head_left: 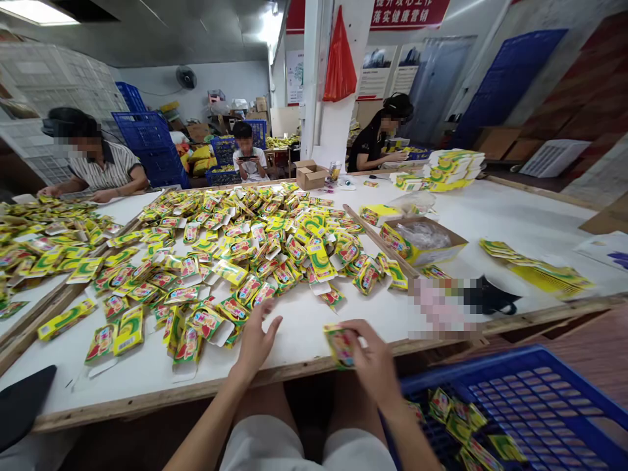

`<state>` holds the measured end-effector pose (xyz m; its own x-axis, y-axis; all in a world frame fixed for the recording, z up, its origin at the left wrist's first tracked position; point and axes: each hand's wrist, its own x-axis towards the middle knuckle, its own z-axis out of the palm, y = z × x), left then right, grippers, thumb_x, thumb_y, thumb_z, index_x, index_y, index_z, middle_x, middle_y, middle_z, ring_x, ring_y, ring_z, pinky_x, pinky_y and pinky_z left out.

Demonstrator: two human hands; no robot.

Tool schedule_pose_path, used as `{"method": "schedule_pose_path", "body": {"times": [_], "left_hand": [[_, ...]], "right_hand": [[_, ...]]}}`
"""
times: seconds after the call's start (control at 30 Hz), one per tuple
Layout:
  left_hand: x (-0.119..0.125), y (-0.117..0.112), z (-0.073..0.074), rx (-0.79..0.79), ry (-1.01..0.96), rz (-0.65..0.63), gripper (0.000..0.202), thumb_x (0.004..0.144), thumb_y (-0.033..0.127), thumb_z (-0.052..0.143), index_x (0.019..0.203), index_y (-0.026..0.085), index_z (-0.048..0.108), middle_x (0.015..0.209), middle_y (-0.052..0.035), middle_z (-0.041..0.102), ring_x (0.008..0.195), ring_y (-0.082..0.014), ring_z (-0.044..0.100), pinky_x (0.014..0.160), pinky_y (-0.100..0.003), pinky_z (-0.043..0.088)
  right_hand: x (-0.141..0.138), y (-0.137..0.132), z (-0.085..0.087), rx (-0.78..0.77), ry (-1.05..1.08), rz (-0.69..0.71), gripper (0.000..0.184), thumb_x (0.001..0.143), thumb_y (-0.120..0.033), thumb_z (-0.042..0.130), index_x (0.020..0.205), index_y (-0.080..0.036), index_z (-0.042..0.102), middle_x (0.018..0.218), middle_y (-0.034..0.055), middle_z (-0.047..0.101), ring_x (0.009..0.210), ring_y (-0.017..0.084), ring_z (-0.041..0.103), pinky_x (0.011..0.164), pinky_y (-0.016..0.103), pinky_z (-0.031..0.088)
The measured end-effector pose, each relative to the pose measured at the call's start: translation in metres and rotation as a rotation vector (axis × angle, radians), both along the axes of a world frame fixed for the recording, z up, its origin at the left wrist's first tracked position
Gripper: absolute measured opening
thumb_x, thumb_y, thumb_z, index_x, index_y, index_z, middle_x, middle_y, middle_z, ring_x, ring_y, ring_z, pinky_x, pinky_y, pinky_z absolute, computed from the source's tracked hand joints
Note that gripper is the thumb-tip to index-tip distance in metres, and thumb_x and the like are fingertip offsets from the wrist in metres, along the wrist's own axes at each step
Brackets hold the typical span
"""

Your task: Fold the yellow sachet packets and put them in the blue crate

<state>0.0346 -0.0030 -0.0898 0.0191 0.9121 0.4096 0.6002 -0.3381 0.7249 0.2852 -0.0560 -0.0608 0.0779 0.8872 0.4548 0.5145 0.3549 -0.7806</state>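
Note:
Between the fingers and thumb of my right hand (370, 356) is a small yellow-and-green printed box (340, 345), held just over the table's front edge. My left hand (259, 337) hovers near the front of the pile with its fingers apart and nothing in them. A large heap of the same small boxes (245, 248) covers the white table (294, 327) ahead of it; several have open white flaps. Low at the right, a blue plastic crate (540, 386) holds several of these boxes (458, 418).
Wooden strips (380, 242) divide the tabletop. Right of one stands an open carton (426, 239) with clear plastic inside, near flat yellow card stacks (540, 265). A black object (490, 297) lies close to the front edge. People (108, 163) sit at the far side.

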Motion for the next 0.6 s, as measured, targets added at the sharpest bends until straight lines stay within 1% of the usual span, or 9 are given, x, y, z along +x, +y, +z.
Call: {"method": "schedule_pose_path", "body": {"times": [0.07, 0.13, 0.2, 0.23, 0.3, 0.37, 0.43, 0.5, 0.6], "left_hand": [[-0.007, 0.02, -0.002, 0.01, 0.224, 0.12, 0.04, 0.085, 0.03, 0.057, 0.122, 0.015, 0.051, 0.114, -0.0153, 0.06, 0.109, -0.0297, 0.055, 0.091, -0.044, 0.045], [-0.011, 0.039, -0.004, -0.035, 0.42, 0.21, 0.045, 0.08, 0.025, 0.061, 0.122, 0.012, 0.051, 0.113, -0.0181, 0.058, 0.111, -0.0339, 0.053, 0.093, -0.048, 0.042], [-0.011, 0.052, -0.006, -0.099, 0.522, 0.256, 0.049, 0.076, 0.022, 0.063, 0.121, 0.01, 0.05, 0.112, -0.0195, 0.058, 0.11, -0.0361, 0.052, 0.091, -0.05, 0.041], [-0.009, 0.055, -0.007, -0.125, 0.533, 0.262, 0.049, 0.075, 0.022, 0.063, 0.12, 0.009, 0.05, 0.111, -0.0196, 0.058, 0.109, -0.0365, 0.053, 0.09, -0.05, 0.041], [-0.004, 0.052, -0.009, -0.144, 0.487, 0.259, 0.046, 0.074, 0.025, 0.063, 0.116, 0.01, 0.049, 0.107, -0.0181, 0.058, 0.108, -0.0359, 0.053, 0.088, -0.049, 0.042], [0.003, 0.039, -0.011, -0.109, 0.374, 0.242, 0.046, 0.074, 0.028, 0.062, 0.114, 0.012, 0.048, 0.104, -0.0149, 0.058, 0.104, -0.0336, 0.055, 0.088, -0.048, 0.043], [0.013, 0.018, -0.013, -0.046, 0.238, 0.206, 0.049, 0.074, 0.028, 0.061, 0.117, 0.014, 0.044, 0.103, -0.0116, 0.055, 0.101, -0.0308, 0.055, 0.088, -0.047, 0.044], [0.025, -0.004, -0.016, -0.015, 0.107, 0.152, 0.051, 0.075, 0.027, 0.06, 0.12, 0.016, 0.041, 0.106, -0.01, 0.051, 0.102, -0.0289, 0.054, 0.089, -0.046, 0.045], [0.038, -0.026, -0.019, -0.034, -0.033, 0.111, 0.05, 0.076, 0.026, 0.059, 0.121, 0.017, 0.039, 0.112, -0.0107, 0.047, 0.106, -0.0277, 0.052, 0.091, -0.046, 0.045]], "right_hand": [[0.047, -0.017, 0.013, -0.021, -0.179, -0.117, 0.021, 0.087, -0.034, 0.049, 0.084, -0.022, 0.065, 0.085, 0.0063, 0.067, 0.083, 0.023, 0.062, 0.078, 0.036, 0.048], [0.084, -0.032, 0.02, -0.053, -0.297, -0.21, 0.023, 0.083, -0.04, 0.052, 0.077, -0.023, 0.066, 0.081, 0.0068, 0.067, 0.081, 0.025, 0.062, 0.077, 0.038, 0.048], [0.098, -0.042, 0.019, -0.102, -0.299, -0.255, 0.027, 0.082, -0.044, 0.052, 0.076, -0.023, 0.067, 0.08, 0.0071, 0.067, 0.08, 0.025, 0.063, 0.075, 0.037, 0.049], [0.096, -0.044, 0.017, -0.13, -0.263, -0.251, 0.028, 0.082, -0.045, 0.052, 0.077, -0.023, 0.067, 0.081, 0.007, 0.068, 0.079, 0.025, 0.063, 0.074, 0.036, 0.05], [0.075, -0.044, 0.008, -0.181, -0.157, -0.199, 0.028, 0.084, -0.045, 0.051, 0.079, -0.022, 0.066, 0.082, 0.0065, 0.069, 0.078, 0.023, 0.065, 0.073, 0.034, 0.051], [0.039, -0.035, -0.002, -0.217, -0.031, -0.114, 0.025, 0.085, -0.042, 0.051, 0.081, -0.022, 0.065, 0.082, 0.0058, 0.069, 0.078, 0.022, 0.065, 0.074, 0.032, 0.052], [-0.001, -0.02, -0.013, -0.238, 0.119, -0.022, 0.02, 0.086, -0.039, 0.052, 0.086, -0.022, 0.062, 0.086, 0.0059, 0.069, 0.082, 0.021, 0.066, 0.076, 0.032, 0.053], [-0.038, 0.0, -0.024, -0.249, 0.289, 0.057, 0.018, 0.085, -0.037, 0.055, 0.095, -0.022, 0.058, 0.097, 0.0077, 0.067, 0.087, 0.02, 0.066, 0.078, 0.032, 0.053], [-0.074, 0.031, -0.04, -0.253, 0.502, 0.105, 0.029, 0.079, -0.034, 0.061, 0.103, -0.022, 0.049, 0.107, 0.0098, 0.063, 0.082, 0.019, 0.067, 0.076, 0.034, 0.055]]}}
